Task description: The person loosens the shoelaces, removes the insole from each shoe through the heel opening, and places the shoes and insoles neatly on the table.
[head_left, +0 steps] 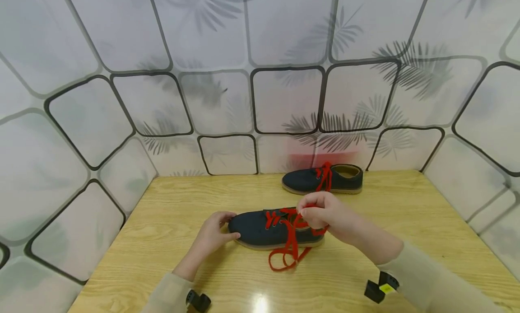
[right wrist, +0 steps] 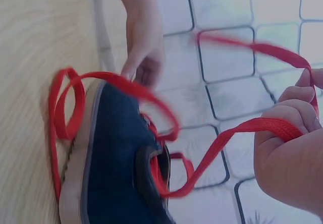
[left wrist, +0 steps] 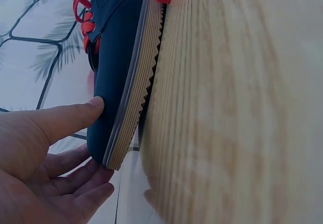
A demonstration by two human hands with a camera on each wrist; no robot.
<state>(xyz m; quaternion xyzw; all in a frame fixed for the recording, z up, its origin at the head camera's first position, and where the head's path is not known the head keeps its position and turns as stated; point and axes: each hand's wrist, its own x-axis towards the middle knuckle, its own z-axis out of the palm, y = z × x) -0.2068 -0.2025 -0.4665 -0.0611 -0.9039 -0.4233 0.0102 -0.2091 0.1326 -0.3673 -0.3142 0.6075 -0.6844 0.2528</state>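
Note:
A navy canvas shoe [head_left: 252, 228] with a pale ridged sole lies on the table, toe to the left. My left hand [head_left: 213, 231] holds it at the toe, thumb on the near side and fingers round the tip, as the left wrist view also shows. Over the shoe's opening, my right hand [head_left: 318, 211] grips a red shoelace [right wrist: 222, 141] in curled fingers. One stretch of it runs from the fist down to the shoe, and a blurred free end sticks out past the fingers. Another length of lace [head_left: 291, 243] drops over the near side and loops on the tabletop.
Behind, close to the back wall, stands a second navy shoe [head_left: 302, 181] with red laces, also toe left. The wooden table [head_left: 174, 254] is bordered by patterned white walls [head_left: 223, 100] at the back and sides. Small black devices [head_left: 379, 287] are worn at both wrists.

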